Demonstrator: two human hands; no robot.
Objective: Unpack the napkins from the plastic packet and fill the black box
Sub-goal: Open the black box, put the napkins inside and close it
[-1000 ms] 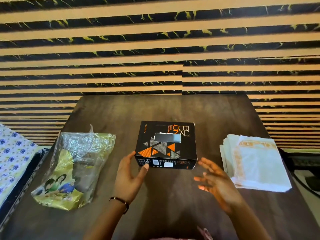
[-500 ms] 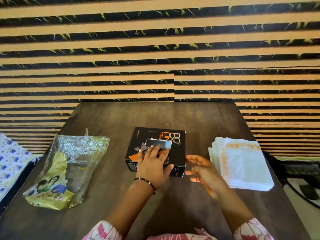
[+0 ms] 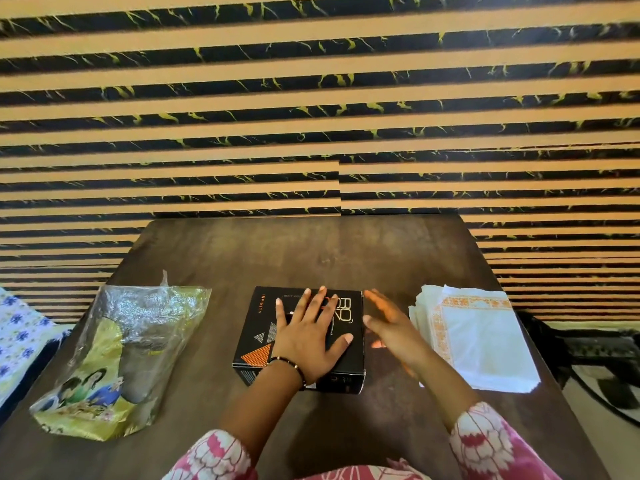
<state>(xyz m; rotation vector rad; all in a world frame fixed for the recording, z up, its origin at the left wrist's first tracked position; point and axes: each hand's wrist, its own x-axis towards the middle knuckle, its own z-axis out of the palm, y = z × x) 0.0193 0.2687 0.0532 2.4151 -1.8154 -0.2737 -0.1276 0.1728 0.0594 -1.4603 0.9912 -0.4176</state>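
Note:
The black box (image 3: 258,327) with orange triangles lies flat in the middle of the dark wooden table (image 3: 311,251). My left hand (image 3: 310,336) rests palm-down on its top, fingers spread, covering the slot. My right hand (image 3: 391,329) hovers open beside the box's right side, fingers apart, holding nothing. A stack of white napkins (image 3: 474,337) with orange borders lies to the right of it. The plastic packet (image 3: 124,348), clear and yellow-green, lies opened and slack at the left.
A striped black-and-tan wall (image 3: 318,116) stands right behind the table's far edge. A floral cloth (image 3: 17,327) lies off the table's left side. Dark cables or gear (image 3: 595,355) sit beyond the right edge.
My left hand moved from the box's front edge onto its top and slid further up. My right hand came in closer to the box's right side. The view tilted upward.

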